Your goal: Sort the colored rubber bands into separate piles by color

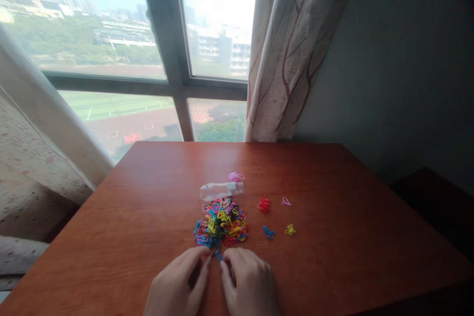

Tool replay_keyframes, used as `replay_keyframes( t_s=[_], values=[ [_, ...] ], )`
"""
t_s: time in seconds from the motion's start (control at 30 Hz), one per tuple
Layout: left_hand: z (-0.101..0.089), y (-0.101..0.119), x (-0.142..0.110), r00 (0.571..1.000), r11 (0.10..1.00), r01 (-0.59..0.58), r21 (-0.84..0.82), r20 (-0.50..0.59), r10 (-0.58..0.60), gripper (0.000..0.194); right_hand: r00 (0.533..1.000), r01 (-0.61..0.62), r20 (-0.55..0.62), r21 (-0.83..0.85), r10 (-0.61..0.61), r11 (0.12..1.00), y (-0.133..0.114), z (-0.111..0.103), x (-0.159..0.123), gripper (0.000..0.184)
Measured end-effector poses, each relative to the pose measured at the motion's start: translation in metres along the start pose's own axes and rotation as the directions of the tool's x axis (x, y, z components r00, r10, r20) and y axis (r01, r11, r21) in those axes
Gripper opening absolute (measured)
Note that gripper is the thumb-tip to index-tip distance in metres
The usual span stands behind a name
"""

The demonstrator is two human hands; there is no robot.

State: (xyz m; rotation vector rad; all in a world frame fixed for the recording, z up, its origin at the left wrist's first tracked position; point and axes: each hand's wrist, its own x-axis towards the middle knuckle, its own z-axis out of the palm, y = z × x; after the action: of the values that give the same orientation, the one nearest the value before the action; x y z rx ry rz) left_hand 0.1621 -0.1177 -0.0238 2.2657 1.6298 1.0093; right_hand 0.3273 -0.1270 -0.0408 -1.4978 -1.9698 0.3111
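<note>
Both hands are low at the near edge of a heap of small coloured rubber bands (222,222), in yellow, blue, pink, red and black. My right hand (251,279) is closed, thumb and fingers pinched on a blue rubber band (218,256). Facing it, my left hand (180,279) has thumb and fingertips pressed together beside a dark strand. Whatever lies between those left fingertips is too small to make out. To the right of the heap are separate clusters: red bands (264,204), pink bands (285,201), blue bands (268,232) and yellow bands (290,229).
Behind the heap a clear plastic bottle (215,191) lies on its side, its neck pointing right. A pink object (236,177), perhaps its lid, sits just beyond. The brown wooden table (351,237) reaches back to a window with curtains (289,49); a wall stands at right.
</note>
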Motion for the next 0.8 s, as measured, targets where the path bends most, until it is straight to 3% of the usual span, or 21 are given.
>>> replay_keyframes(
  t_s=[0.13,0.33,0.53,0.8],
  values=[
    [0.001,-0.002,-0.001,1.000,1.000,0.008,-0.010,-0.011,-0.008,0.016,0.998,0.002,-0.065,0.011,-0.001,1.000,0.002,0.000,0.001,0.016],
    [0.004,-0.004,-0.002,0.999,0.998,0.050,-0.048,0.004,-0.049,0.014,1.000,0.004,-0.028,-0.014,-0.005,1.000,0.003,0.001,0.001,0.011],
    [0.004,-0.003,0.000,0.999,0.999,0.028,-0.039,-0.015,-0.028,0.015,0.996,0.087,-0.021,-0.007,-0.087,0.996,0.009,0.004,0.000,0.015],
    [0.004,-0.004,-0.002,1.000,1.000,0.021,-0.018,0.015,-0.021,0.015,0.996,0.088,-0.008,0.009,-0.088,0.996,0.011,0.010,-0.002,0.013]
  ],
)
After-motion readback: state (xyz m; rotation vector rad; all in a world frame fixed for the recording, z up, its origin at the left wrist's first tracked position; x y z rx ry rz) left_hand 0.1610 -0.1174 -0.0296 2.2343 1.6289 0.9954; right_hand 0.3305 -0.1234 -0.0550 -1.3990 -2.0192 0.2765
